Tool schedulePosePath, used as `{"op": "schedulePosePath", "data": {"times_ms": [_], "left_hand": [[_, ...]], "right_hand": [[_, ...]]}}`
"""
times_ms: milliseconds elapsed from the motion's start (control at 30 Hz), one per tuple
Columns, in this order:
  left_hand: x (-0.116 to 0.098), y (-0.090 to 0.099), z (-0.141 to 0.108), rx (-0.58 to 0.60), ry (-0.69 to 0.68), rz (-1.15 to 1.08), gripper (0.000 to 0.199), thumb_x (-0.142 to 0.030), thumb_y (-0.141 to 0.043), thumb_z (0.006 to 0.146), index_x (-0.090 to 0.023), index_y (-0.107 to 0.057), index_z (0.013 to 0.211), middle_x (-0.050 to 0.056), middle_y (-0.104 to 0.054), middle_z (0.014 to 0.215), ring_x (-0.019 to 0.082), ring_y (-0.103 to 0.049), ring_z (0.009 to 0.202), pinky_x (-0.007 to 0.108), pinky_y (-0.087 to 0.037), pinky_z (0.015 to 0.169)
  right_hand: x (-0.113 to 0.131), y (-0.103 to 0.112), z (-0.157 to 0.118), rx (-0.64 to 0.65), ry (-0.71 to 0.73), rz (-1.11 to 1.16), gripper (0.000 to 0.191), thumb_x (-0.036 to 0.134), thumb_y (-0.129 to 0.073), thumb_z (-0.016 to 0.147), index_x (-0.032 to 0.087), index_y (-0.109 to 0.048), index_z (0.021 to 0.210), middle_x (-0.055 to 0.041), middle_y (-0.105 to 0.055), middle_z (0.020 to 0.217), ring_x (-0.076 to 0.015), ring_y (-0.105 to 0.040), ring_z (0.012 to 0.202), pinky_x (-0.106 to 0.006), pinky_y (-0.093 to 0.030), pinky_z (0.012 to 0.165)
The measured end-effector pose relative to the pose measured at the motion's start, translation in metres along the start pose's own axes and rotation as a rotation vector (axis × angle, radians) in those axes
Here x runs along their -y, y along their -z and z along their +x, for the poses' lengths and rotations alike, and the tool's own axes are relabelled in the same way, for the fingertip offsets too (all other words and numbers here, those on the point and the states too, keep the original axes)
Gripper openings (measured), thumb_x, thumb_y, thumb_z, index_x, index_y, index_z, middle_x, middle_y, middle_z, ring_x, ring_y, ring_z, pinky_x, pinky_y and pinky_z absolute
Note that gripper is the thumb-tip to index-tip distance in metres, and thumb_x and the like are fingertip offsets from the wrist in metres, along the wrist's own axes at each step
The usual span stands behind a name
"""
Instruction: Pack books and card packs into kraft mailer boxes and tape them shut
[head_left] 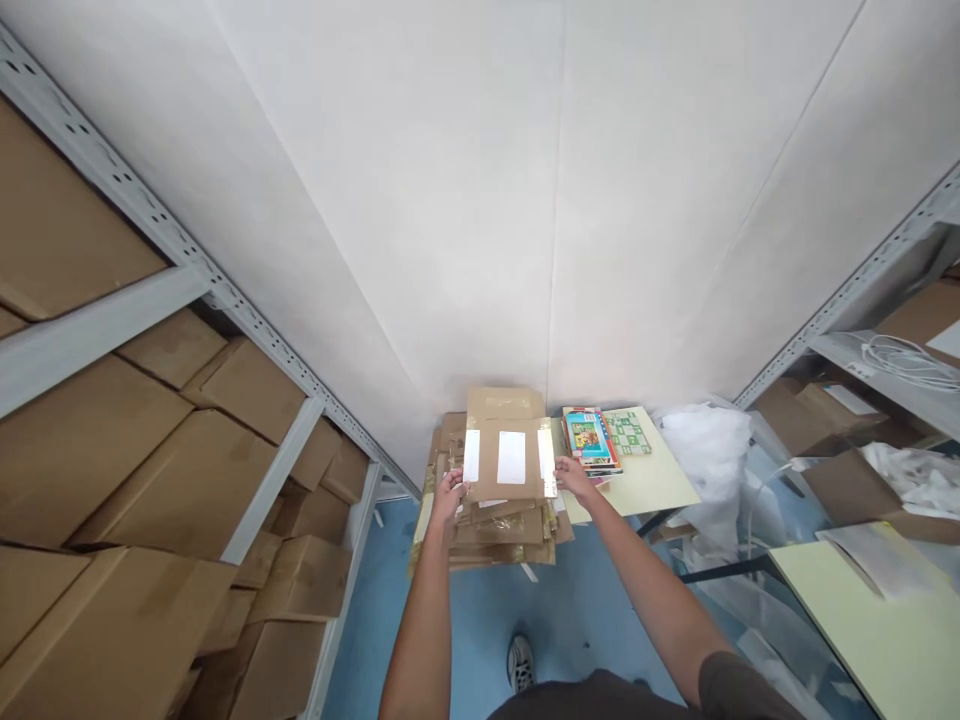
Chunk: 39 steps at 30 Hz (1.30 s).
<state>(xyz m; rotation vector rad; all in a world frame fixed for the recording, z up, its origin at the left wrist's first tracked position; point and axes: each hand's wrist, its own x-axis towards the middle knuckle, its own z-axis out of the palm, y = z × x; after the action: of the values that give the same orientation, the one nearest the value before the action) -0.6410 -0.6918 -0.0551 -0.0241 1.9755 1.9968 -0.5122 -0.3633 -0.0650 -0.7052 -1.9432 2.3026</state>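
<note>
Both of my hands grip a flat brown cardboard piece (487,460) with white labels and shiny tape along its sides. My left hand (448,492) is closed on its left edge, and my right hand (574,477) pinches its right edge. Beneath and behind it rises a stack of flattened cardboard (499,550), partly hidden by the held piece. Just right of my right hand lies a small pile of colourful books (589,438) on a pale yellow table (667,480). A green-and-white patterned sheet (628,432) rests beside the books.
Shelving on the left (274,475) is packed with cardboard boxes (150,470). White plastic wrapping (705,460) bulges beyond the table. At the right stand another shelf (892,370) with a coiled white cable (911,360) and a second yellow table (892,630). A pale wall (480,200) closes off the front.
</note>
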Motion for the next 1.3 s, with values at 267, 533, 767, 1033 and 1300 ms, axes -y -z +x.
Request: {"op": "schedulePosePath", "data": {"times_ms": [267,533,767,1033,1300], "left_hand": [[-0.039,-0.041,-0.024,0.179,-0.006,0.011,0.069,-0.042,-0.088,0.059,-0.023,-0.069,0.123,0.007,-0.075,0.109,0.02,-0.071,0.09,0.027,-0.053,0.073],[-0.091,-0.163,-0.033,0.624,0.032,0.089,0.089,-0.032,-0.088,0.063,-0.029,-0.057,0.147,0.012,-0.073,0.127,0.024,-0.071,0.099,0.031,-0.055,0.078],[-0.1,-0.326,-0.072,0.909,0.089,0.207,0.094,-0.03,-0.092,0.061,-0.031,-0.055,0.148,0.009,-0.073,0.122,0.018,-0.07,0.084,0.027,-0.053,0.07],[-0.073,-0.507,-0.145,1.201,0.209,0.21,0.098,-0.027,-0.095,0.065,-0.032,-0.05,0.152,0.01,-0.072,0.126,0.024,-0.073,0.102,0.035,-0.058,0.088],[-0.02,-0.665,-0.21,1.473,0.333,0.289,0.095,-0.026,-0.096,0.067,-0.03,-0.049,0.15,0.007,-0.071,0.117,0.024,-0.072,0.104,0.037,-0.057,0.093]], "right_hand": [[0.027,0.049,-0.036,0.003,0.075,0.158,0.05,0.046,-0.082,0.065,0.026,-0.07,0.109,-0.0057,-0.076,0.111,-0.0249,-0.071,0.095,-0.035,-0.055,0.08],[0.052,0.177,-0.115,-0.099,0.129,0.296,0.052,0.039,-0.091,0.064,0.026,-0.073,0.111,-0.0046,-0.077,0.102,-0.0231,-0.072,0.089,-0.033,-0.057,0.077],[0.061,0.316,-0.229,-0.21,0.19,0.414,0.062,0.032,-0.094,0.062,0.03,-0.069,0.12,-0.0014,-0.073,0.098,-0.0235,-0.073,0.09,-0.038,-0.061,0.079],[0.051,0.456,-0.366,-0.438,0.23,0.423,0.061,0.031,-0.094,0.063,0.03,-0.068,0.119,0.0009,-0.07,0.093,-0.0211,-0.07,0.088,-0.035,-0.058,0.077],[-0.007,0.527,-0.478,-0.747,0.215,0.493,0.062,0.03,-0.088,0.065,0.032,-0.066,0.122,0.0024,-0.064,0.094,-0.0166,-0.064,0.086,-0.031,-0.054,0.077]]}}
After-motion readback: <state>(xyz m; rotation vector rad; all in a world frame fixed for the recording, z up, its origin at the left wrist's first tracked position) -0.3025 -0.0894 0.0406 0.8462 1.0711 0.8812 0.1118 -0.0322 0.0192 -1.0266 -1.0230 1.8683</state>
